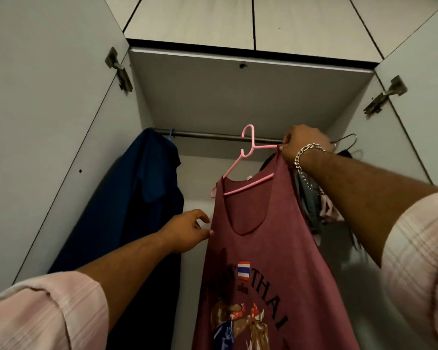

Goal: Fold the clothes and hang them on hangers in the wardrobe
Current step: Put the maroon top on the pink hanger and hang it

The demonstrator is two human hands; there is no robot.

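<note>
You are at the hanging step, inside the open wardrobe. The maroon top hangs between a blue garment and bunched clothes at the right. It is sleeveless, with a printed front and a small flag. Its pink hanger sits tilted at the rod; whether the hook bears on it is unclear. Your right hand pinches the hanger's end and strap. Your left hand, fingers loose, touches the top's edge. Next, level it and seat the hook.

On the maroon sleeveless cotton top we read "THAI" in black capitals, beneath a small red-white-blue striped flag print.
</note>
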